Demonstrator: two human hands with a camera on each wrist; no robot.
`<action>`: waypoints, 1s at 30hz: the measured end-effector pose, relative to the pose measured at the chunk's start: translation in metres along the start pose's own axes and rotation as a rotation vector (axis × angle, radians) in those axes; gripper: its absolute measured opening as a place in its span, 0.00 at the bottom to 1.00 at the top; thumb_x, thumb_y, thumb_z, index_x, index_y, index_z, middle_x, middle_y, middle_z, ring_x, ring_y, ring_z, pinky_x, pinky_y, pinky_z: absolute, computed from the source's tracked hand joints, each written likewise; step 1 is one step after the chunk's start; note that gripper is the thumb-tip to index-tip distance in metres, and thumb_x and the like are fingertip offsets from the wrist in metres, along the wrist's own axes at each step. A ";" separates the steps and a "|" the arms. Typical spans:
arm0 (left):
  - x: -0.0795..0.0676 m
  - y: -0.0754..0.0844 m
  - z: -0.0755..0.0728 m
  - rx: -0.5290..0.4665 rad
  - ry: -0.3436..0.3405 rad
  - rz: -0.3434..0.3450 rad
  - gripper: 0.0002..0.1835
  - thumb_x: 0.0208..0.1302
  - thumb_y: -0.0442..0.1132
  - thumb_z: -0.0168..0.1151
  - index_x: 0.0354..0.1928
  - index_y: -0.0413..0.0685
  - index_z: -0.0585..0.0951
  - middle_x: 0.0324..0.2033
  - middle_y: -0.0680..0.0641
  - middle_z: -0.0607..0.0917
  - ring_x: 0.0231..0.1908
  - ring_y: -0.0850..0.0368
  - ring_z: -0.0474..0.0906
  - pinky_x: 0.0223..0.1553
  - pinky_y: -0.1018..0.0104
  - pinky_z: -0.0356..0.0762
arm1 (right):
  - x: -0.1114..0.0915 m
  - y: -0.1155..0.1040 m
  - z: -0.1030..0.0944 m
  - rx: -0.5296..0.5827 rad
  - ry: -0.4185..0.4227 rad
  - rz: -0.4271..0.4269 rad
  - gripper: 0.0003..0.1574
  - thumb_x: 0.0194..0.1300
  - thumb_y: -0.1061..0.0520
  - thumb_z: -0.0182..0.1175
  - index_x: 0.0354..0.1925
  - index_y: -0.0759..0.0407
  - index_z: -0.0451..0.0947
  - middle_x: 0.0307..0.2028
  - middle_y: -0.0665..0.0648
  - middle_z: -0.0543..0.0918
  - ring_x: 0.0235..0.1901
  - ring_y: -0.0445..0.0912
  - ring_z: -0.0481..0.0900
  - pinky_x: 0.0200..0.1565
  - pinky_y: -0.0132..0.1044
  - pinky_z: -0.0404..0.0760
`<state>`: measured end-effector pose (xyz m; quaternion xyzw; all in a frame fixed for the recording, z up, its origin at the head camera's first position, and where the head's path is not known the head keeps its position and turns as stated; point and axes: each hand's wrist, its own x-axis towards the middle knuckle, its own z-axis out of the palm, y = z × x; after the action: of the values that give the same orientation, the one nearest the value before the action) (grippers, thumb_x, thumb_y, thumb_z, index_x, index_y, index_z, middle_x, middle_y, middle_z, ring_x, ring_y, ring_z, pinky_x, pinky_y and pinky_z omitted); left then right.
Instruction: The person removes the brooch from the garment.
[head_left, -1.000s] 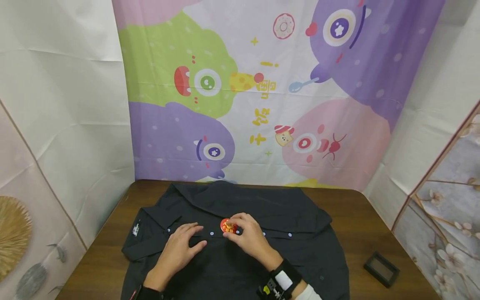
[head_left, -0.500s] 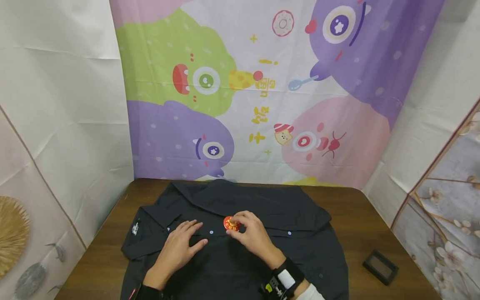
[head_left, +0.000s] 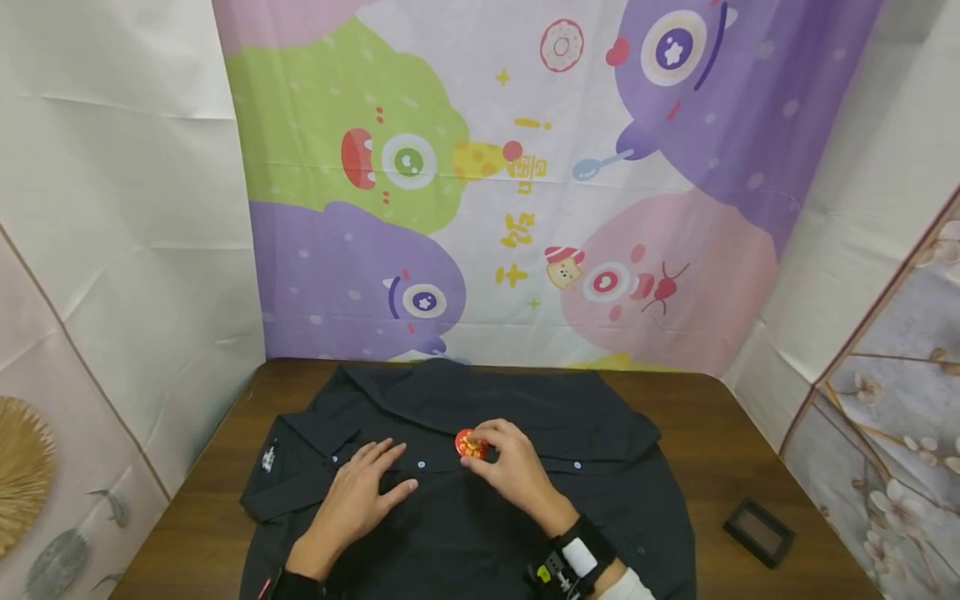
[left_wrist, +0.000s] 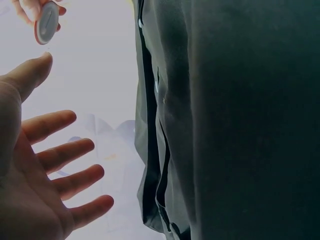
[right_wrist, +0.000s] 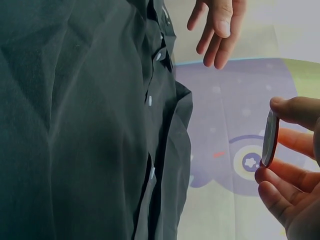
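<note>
My right hand (head_left: 517, 471) pinches a round red pin badge (head_left: 469, 445) with yellow print by its rim, over the button line of a dark shirt (head_left: 600, 533). In the left wrist view the badge's pale back (left_wrist: 47, 24) shows, with a thin pin across it. Seen from the right wrist, the badge (right_wrist: 270, 137) stands edge-on between thumb and fingers, apart from the cloth. My left hand (head_left: 360, 492) holds nothing. Its fingers are spread and relaxed above the shirt's left part, and the left wrist view shows a gap between that palm (left_wrist: 30, 200) and the fabric.
The shirt lies spread across a brown wooden table (head_left: 202, 517), collar side toward the back, with small white buttons (head_left: 577, 466) along its placket. A small black rectangular box (head_left: 759, 533) lies at the right. Behind the table hangs a cartoon-print cloth (head_left: 510, 325).
My right hand has shifted slightly to the right and away from me with the badge still pinched. The left hand stays almost where it was.
</note>
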<state>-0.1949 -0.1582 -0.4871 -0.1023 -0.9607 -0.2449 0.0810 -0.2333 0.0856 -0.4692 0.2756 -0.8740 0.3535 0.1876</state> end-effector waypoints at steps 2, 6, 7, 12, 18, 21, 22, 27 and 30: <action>0.000 0.000 0.000 -0.004 -0.002 -0.002 0.31 0.61 0.55 0.65 0.62 0.47 0.77 0.63 0.38 0.76 0.65 0.34 0.67 0.59 0.33 0.67 | -0.001 0.001 0.000 -0.002 0.001 0.001 0.18 0.50 0.56 0.76 0.41 0.55 0.86 0.41 0.52 0.83 0.39 0.45 0.79 0.36 0.32 0.77; -0.002 0.000 0.001 -0.016 -0.008 -0.013 0.30 0.61 0.54 0.65 0.62 0.46 0.77 0.63 0.38 0.75 0.66 0.34 0.67 0.59 0.32 0.66 | -0.002 0.003 -0.002 -0.010 0.022 0.009 0.18 0.49 0.55 0.76 0.41 0.55 0.86 0.41 0.51 0.83 0.40 0.44 0.79 0.38 0.34 0.79; -0.002 0.000 0.001 -0.020 -0.010 -0.017 0.30 0.61 0.54 0.65 0.62 0.46 0.77 0.64 0.38 0.75 0.66 0.34 0.66 0.59 0.31 0.66 | -0.003 0.004 -0.003 -0.012 0.029 0.010 0.18 0.49 0.55 0.76 0.41 0.55 0.86 0.41 0.51 0.83 0.40 0.44 0.79 0.39 0.34 0.79; -0.001 -0.001 0.001 -0.032 -0.017 -0.027 0.30 0.62 0.53 0.66 0.62 0.46 0.77 0.64 0.38 0.74 0.66 0.34 0.66 0.59 0.31 0.65 | -0.003 0.005 -0.006 -0.018 0.077 0.027 0.18 0.49 0.55 0.76 0.41 0.57 0.86 0.41 0.53 0.83 0.40 0.45 0.79 0.39 0.35 0.80; -0.002 -0.003 0.001 -0.034 0.004 -0.013 0.28 0.62 0.51 0.66 0.61 0.46 0.78 0.64 0.39 0.75 0.66 0.34 0.66 0.59 0.32 0.66 | -0.002 0.006 -0.009 -0.021 0.085 0.052 0.18 0.48 0.56 0.77 0.39 0.57 0.87 0.41 0.53 0.84 0.40 0.45 0.78 0.39 0.35 0.79; -0.002 -0.002 0.002 -0.039 0.047 0.006 0.26 0.61 0.49 0.66 0.59 0.47 0.80 0.63 0.39 0.76 0.66 0.35 0.67 0.60 0.33 0.66 | -0.003 0.007 -0.010 -0.026 0.087 0.057 0.17 0.47 0.56 0.77 0.39 0.57 0.87 0.40 0.52 0.84 0.39 0.45 0.78 0.39 0.35 0.79; -0.002 -0.002 0.002 -0.041 0.063 0.012 0.25 0.61 0.49 0.67 0.58 0.47 0.80 0.62 0.39 0.77 0.66 0.35 0.67 0.60 0.33 0.66 | -0.003 0.008 -0.011 -0.028 0.089 0.059 0.17 0.47 0.56 0.77 0.39 0.56 0.87 0.40 0.52 0.84 0.40 0.45 0.78 0.38 0.35 0.78; -0.002 -0.001 0.002 -0.040 0.086 0.018 0.24 0.61 0.48 0.67 0.57 0.46 0.81 0.62 0.39 0.78 0.65 0.35 0.68 0.60 0.33 0.66 | -0.003 0.009 -0.013 -0.035 0.094 0.068 0.17 0.47 0.56 0.78 0.38 0.56 0.87 0.40 0.52 0.84 0.40 0.45 0.78 0.38 0.35 0.78; -0.003 -0.001 0.001 -0.044 0.067 0.010 0.25 0.61 0.48 0.67 0.58 0.46 0.81 0.62 0.38 0.77 0.65 0.35 0.68 0.60 0.34 0.66 | -0.003 0.010 -0.015 -0.037 0.093 0.076 0.18 0.47 0.56 0.78 0.38 0.56 0.87 0.41 0.52 0.84 0.40 0.45 0.78 0.38 0.35 0.79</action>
<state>-0.1928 -0.1590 -0.4893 -0.1008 -0.9514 -0.2687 0.1122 -0.2349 0.1031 -0.4660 0.2218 -0.8806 0.3567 0.2195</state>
